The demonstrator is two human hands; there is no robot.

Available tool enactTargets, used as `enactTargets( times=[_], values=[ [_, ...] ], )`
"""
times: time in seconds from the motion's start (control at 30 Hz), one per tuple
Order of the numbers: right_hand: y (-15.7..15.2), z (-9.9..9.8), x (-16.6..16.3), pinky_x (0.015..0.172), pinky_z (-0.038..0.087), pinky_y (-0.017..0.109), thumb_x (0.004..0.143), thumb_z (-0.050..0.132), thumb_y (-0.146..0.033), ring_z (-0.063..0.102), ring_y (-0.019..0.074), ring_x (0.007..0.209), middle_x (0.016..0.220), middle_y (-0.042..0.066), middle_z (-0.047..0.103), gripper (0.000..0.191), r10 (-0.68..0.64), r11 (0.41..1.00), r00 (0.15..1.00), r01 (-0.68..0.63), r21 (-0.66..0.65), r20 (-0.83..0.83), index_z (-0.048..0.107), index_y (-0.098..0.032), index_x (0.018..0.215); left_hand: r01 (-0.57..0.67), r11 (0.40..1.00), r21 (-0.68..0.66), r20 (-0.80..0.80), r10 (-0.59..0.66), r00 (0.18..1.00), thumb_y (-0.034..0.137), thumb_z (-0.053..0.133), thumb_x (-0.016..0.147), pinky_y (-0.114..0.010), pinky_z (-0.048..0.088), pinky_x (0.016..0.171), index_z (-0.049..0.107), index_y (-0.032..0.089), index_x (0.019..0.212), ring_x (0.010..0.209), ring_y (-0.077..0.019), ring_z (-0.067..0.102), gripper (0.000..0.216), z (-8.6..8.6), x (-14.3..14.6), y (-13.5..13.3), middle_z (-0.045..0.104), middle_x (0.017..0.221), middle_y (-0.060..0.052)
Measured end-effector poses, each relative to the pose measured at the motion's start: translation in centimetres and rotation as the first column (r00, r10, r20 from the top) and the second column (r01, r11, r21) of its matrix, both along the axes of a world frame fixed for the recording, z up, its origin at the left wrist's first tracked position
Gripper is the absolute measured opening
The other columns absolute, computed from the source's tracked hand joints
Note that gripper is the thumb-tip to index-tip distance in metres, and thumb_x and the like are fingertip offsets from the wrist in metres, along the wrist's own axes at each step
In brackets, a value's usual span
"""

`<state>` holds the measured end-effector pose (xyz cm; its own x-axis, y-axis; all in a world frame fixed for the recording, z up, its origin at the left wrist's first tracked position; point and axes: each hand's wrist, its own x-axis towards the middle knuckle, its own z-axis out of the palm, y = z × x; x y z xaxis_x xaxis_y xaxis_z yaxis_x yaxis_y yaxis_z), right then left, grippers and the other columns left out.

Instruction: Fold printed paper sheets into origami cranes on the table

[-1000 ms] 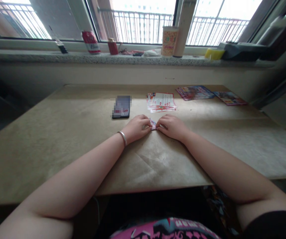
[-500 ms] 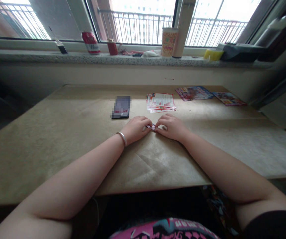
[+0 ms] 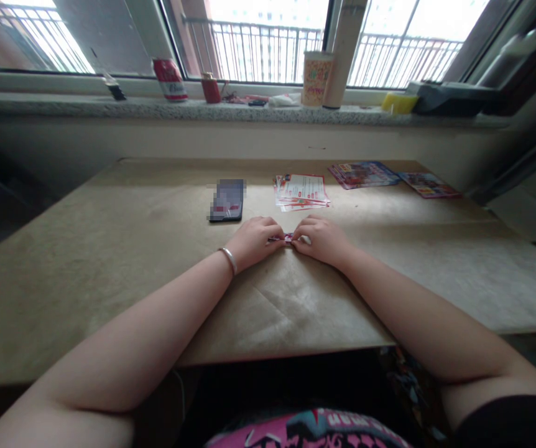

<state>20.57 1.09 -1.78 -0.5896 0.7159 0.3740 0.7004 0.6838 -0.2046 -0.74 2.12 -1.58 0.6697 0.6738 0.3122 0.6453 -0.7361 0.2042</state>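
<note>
Both hands rest on the brown worktop [image 3: 109, 261], meeting over a small folded scrap of red-and-white printed paper [image 3: 288, 238]. The left hand [image 3: 254, 239], with a silver bangle [image 3: 229, 259] at its wrist, has its fingers curled and pinches the scrap's left end. The right hand [image 3: 323, 238] is curled the same way and pinches the right end, so the paper is held flat between the two sets of fingertips and mostly hidden by them. Just beyond the scrap lies a stack of leaflets [image 3: 302, 190]; to the left of that stack lies a dark phone [image 3: 227, 200]. To the right of the stack, farther off, lie two more colourful leaflets [image 3: 364, 173]. Beyond the stack, on the windowsill [image 3: 63, 109], stand a red can [image 3: 170, 79] and a paper cup [image 3: 316, 78].
</note>
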Motion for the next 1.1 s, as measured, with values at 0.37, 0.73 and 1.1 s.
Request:
enactTargets(
  times=[0.37, 0.73, 1.1],
  values=[
    [1.1, -1.3, -0.1, 0.078, 0.045, 0.031, 0.082, 0.057, -0.019, 0.058, 0.0175, 0.085, 0.087, 0.006, 0.066, 0.010, -0.035, 0.991, 0.983, 0.012, -0.130, -0.178, 0.065, -0.018, 0.077, -0.075, 0.997, -0.034, 0.047, 0.077, 0.996, 0.036, 0.055, 0.089, -0.029, 0.048, 0.078, 0.070, 0.019, 0.082, 0.084, -0.0172, 0.062, 0.024, -0.3, 0.4, 0.1, 0.067, 0.091, -0.006],
    [0.7, -1.2, -0.4, 0.070, 0.042, 0.028, 0.079, 0.059, -0.022, 0.054, 0.0161, 0.074, 0.076, 0.003, 0.062, 0.006, -0.122, 0.987, 0.970, 0.096, -0.130, -0.212, 0.064, -0.019, 0.077, -0.151, 0.988, -0.042, 0.020, 0.152, 0.988, 0.030, 0.058, 0.086, -0.030, 0.047, 0.078, 0.069, 0.020, 0.086, 0.086, -0.0191, 0.061, 0.015, -0.7, 0.6, 0.3, 0.067, 0.089, -0.005],
    [0.7, -1.4, -0.6, 0.060, 0.041, 0.025, 0.075, 0.064, -0.021, 0.051, 0.0122, 0.065, 0.075, 0.000, 0.062, 0.007, -0.132, 0.976, 0.935, 0.066, -0.205, -0.329, 0.063, -0.019, 0.081, -0.129, 0.989, -0.078, 0.121, 0.138, 0.983, 0.023, 0.060, 0.083, -0.031, 0.048, 0.081, 0.063, 0.019, 0.104, 0.087, -0.0187, 0.061, 0.021, -0.9, 0.8, 0.3, 0.065, 0.091, -0.004]
  ],
)
